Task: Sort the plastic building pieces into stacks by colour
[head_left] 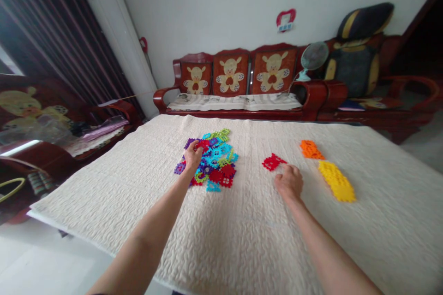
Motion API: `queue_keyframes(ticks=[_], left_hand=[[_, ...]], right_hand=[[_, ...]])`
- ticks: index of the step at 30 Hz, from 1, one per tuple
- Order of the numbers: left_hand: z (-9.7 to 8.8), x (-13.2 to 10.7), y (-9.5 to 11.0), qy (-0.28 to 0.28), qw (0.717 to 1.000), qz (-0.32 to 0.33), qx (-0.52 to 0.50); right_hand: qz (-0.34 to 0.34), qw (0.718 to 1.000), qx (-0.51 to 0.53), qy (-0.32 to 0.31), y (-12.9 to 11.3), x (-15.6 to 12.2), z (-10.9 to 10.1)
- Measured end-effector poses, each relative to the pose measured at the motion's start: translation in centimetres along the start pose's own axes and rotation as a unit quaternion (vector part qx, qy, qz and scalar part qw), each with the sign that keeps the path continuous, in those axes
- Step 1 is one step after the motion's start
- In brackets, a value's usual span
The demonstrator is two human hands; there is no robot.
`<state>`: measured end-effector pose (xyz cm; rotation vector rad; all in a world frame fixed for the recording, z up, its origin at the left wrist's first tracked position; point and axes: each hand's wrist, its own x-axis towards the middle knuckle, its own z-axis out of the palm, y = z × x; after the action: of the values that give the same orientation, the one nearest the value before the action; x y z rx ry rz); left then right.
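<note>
A heap of interlocking plastic puzzle blocks [217,151] in blue, purple, green and red lies left of the table's middle. My left hand [194,156] reaches onto its left side, fingers closed on a red block [204,146] at the top. To the right, a small group of red blocks [272,162] rests on the cloth. Just beside its lower right edge is my right hand [290,181], fingers loosely bent and slightly apart, with no block visible in it. Beyond that hand sit a group of orange blocks [311,150] and a longer group of yellow blocks [337,181].
A cream quilted cloth [242,239] covers the table. Behind it stands a wooden sofa [235,113] with bear cushions, a small fan [314,56] and a padded seat cushion [356,67]. A wooden armchair [116,110] holding plastic bags is at left.
</note>
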<state>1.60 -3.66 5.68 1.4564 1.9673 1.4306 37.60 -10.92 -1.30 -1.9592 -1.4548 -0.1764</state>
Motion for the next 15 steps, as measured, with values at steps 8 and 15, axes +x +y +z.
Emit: queue_keyframes(ticks=[8, 15], left_hand=[[10.9, -5.2, 7.0, -0.156, 0.985, 0.014, -0.07], [11.0, -3.0, 7.1, -0.12, 0.986, 0.118, -0.002]], right_hand=[[-0.003, 0.996, -0.087, -0.032, -1.0, -1.3, -1.0], [-0.003, 0.993, -0.1, -0.06, -1.1, -1.2, -1.5]])
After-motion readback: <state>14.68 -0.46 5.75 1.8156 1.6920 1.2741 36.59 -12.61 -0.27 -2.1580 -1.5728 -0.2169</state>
